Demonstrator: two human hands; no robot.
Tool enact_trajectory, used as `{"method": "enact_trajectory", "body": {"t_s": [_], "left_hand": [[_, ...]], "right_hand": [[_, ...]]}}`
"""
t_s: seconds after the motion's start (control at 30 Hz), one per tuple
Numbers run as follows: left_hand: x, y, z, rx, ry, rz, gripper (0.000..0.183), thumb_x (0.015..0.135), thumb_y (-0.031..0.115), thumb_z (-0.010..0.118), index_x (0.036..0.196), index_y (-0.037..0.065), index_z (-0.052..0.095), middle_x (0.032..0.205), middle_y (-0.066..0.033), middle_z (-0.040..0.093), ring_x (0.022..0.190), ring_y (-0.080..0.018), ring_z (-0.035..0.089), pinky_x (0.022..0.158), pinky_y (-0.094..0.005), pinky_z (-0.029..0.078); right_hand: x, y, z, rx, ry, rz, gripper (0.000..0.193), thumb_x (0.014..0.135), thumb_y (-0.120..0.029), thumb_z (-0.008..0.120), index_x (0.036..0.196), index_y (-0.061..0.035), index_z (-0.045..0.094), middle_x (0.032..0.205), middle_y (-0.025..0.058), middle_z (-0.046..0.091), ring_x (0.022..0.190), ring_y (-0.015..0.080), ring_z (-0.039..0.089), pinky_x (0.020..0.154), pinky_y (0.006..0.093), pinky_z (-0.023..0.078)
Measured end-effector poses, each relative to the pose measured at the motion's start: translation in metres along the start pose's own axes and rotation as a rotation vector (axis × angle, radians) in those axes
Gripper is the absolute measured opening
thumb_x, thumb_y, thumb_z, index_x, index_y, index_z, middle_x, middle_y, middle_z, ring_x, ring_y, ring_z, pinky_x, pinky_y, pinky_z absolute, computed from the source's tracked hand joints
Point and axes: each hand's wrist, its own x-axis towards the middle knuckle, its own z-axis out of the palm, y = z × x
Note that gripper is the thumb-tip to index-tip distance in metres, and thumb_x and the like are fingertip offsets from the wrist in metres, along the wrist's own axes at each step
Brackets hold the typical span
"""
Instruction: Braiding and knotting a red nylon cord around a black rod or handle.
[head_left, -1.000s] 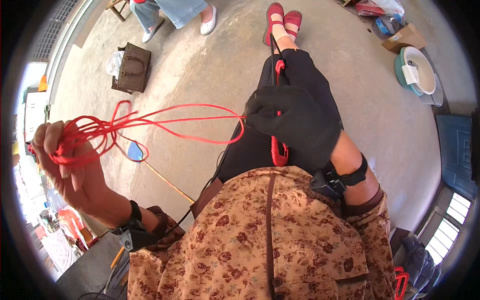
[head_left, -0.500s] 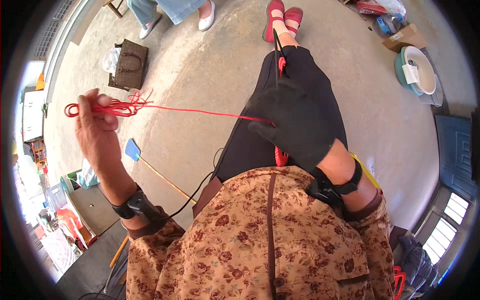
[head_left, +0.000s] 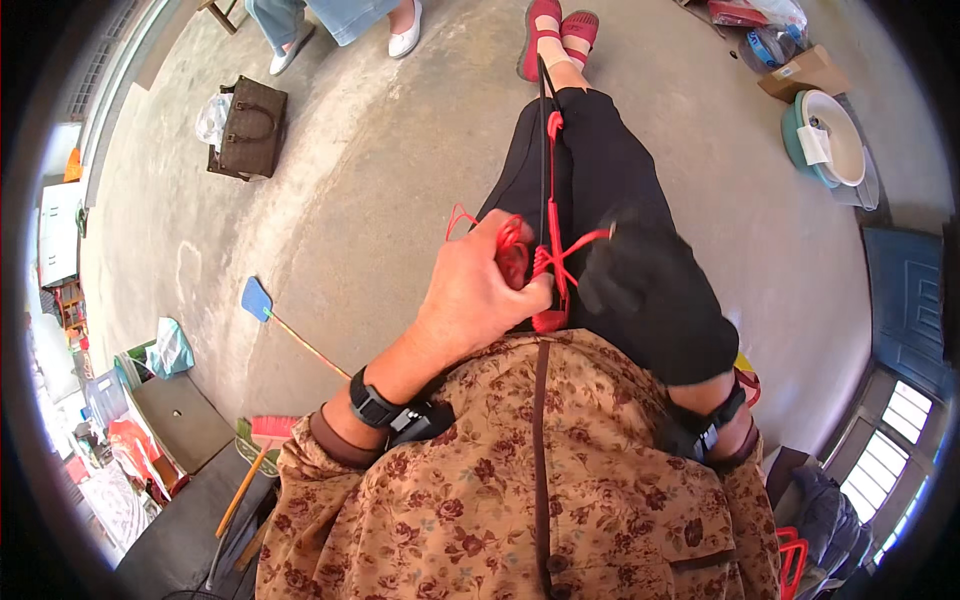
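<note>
My bare left hand (head_left: 465, 285) is over my lap, its fingers curled round a looped bundle of red cord (head_left: 512, 255). Its thumb rests beside red cord coils (head_left: 542, 262) wound near a taut black cord (head_left: 544, 180). That black cord runs up along my legs toward my shoes. A length of red cord (head_left: 555, 215) follows it, with a red knot (head_left: 555, 122) near its far part. My right hand (head_left: 650, 290), in a black glove, is closed on a red strand that sticks out above its fingers. Below, a thick red piece (head_left: 550, 321) lies against my waist.
A brown handbag (head_left: 250, 130) stands on the floor at far left, near another person's white shoes (head_left: 405, 35). A blue fly swatter (head_left: 257, 300) is left of me. Basins (head_left: 838, 140) and a cardboard box (head_left: 803, 74) are at far right. A pink broom (head_left: 270, 430) lies lower left.
My left hand has come in from the far left with the cord bundle to the middle of my lap. My right hand has shifted slightly right, and the red strand between them is no longer stretched.
</note>
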Motion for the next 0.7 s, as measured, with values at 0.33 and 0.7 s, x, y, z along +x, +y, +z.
{"method": "enact_trajectory", "body": {"t_s": [0.33,0.7], "left_hand": [[-0.010,-0.026,-0.038,-0.795,-0.063,-0.014,0.031,0.088,0.017,0.062,0.114,0.004,0.050,0.108,-0.0090,0.062,0.091,-0.0157,0.062,0.080,-0.0305,0.051],[0.015,-0.033,0.006,-0.362,-0.160,-0.094,0.003,0.091,0.003,0.056,0.093,0.001,0.057,0.075,-0.0012,0.062,0.068,-0.0071,0.060,0.058,-0.0231,0.052]], "right_hand": [[0.016,-0.013,-0.027,-0.688,0.277,-0.516,0.017,0.089,-0.003,0.054,0.106,-0.0026,0.056,0.095,0.0032,0.060,0.086,0.0097,0.057,0.076,0.0267,0.048],[0.046,0.044,-0.036,-1.188,-0.038,-0.252,0.014,0.083,-0.011,0.059,0.095,-0.0047,0.063,0.075,0.0127,0.062,0.066,0.0206,0.062,0.061,0.0336,0.048]]}}
